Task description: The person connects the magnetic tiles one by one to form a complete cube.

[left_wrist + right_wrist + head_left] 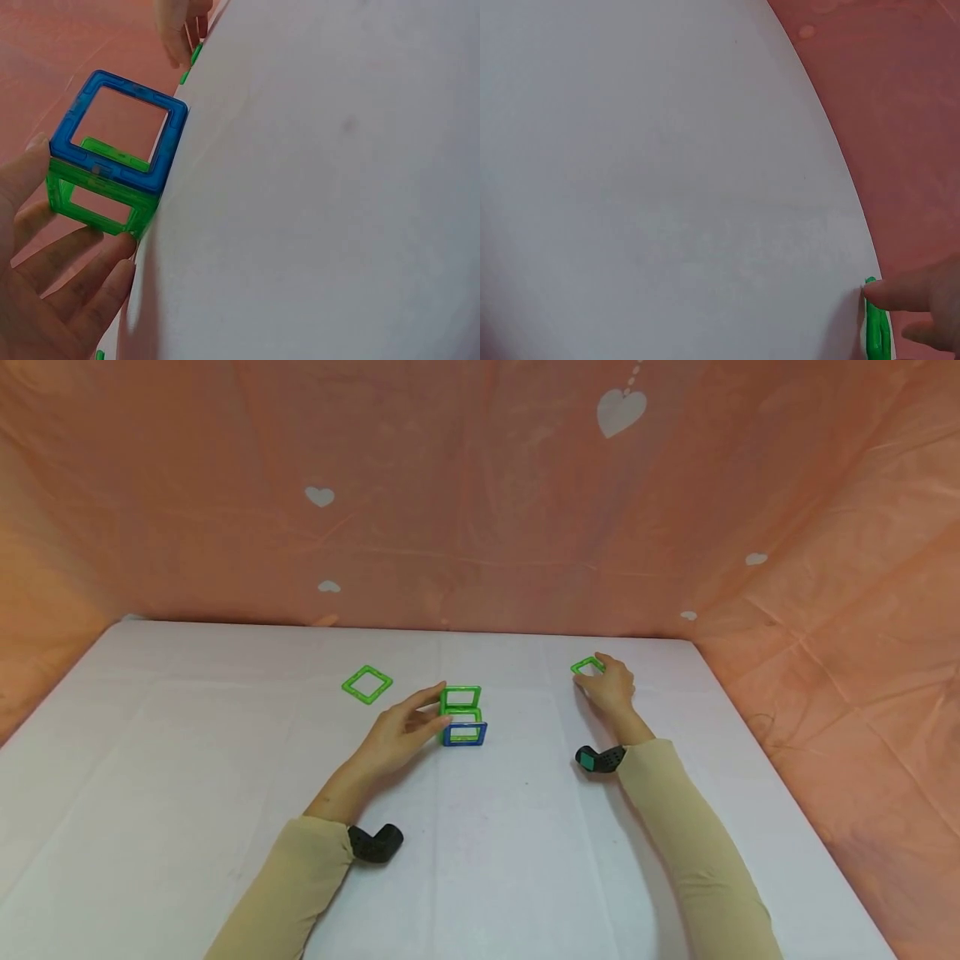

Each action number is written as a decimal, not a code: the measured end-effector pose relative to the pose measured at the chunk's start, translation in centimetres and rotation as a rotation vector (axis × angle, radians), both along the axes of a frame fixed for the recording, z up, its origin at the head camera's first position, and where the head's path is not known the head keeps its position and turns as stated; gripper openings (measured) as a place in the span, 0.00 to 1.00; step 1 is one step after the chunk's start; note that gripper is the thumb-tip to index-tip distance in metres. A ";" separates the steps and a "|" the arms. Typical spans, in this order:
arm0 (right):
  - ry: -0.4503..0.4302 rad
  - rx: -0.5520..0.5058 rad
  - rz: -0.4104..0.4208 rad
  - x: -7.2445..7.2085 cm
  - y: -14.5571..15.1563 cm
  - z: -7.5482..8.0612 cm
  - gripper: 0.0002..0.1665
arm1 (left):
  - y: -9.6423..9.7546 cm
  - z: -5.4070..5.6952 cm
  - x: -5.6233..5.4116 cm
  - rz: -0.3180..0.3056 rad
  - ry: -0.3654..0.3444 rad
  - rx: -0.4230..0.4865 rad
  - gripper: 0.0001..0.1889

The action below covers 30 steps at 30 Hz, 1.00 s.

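My left hand (pixel 393 735) holds a small box-like build of square magnetic tiles by its left side, thumb near the front and fingers behind. A blue magnetic tile (pixel 465 743) forms its near face, joined to green magnetic tiles (pixel 461 688). In the left wrist view, the thumb touches the edge by the blue frame and fingertips (pixel 124 244) meet the green part. At the far right, my right hand (pixel 611 687) pinches a loose green magnetic tile (pixel 582 663) between thumb and forefinger. The right wrist view catches that tile only edge-on, partly cut off.
Another green magnetic tile (pixel 356 694) lies flat, left of the build. White cloth covers the table (pixel 510 843). Behind and to the right hangs a peach curtain (pixel 450 527) with pale hearts. Both wrists wear black camera mounts (pixel 378 843).
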State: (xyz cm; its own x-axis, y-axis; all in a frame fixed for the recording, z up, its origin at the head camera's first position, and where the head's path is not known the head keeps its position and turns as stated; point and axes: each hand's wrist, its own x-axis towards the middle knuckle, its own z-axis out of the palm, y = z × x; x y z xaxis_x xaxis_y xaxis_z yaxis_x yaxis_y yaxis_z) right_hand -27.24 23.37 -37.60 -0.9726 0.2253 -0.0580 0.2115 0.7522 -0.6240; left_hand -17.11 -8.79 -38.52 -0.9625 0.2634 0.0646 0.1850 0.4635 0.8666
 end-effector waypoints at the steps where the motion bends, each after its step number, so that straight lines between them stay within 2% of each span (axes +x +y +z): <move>1: -0.002 0.007 -0.005 0.0 0.0 0.0 0.38 | 0.0 0.0 0.0 0.000 0.000 0.000 0.30; 8: 0.013 0.027 -0.038 0.0 0.1 -0.3 0.37 | 0.0 0.0 0.0 0.003 -0.004 -0.002 0.30; 16: 0.047 0.057 -0.049 0.6 0.5 -0.3 0.38 | 0.1 0.0 -0.1 0.004 -0.001 -0.001 0.30; 24: 0.026 -0.043 -0.011 1.2 0.3 -0.1 0.37 | 0.0 -0.1 -0.1 -0.004 -0.004 0.013 0.30; 30: 0.058 -0.082 0.003 1.5 -0.4 0.1 0.36 | -0.1 0.0 -0.1 -0.010 0.009 0.025 0.30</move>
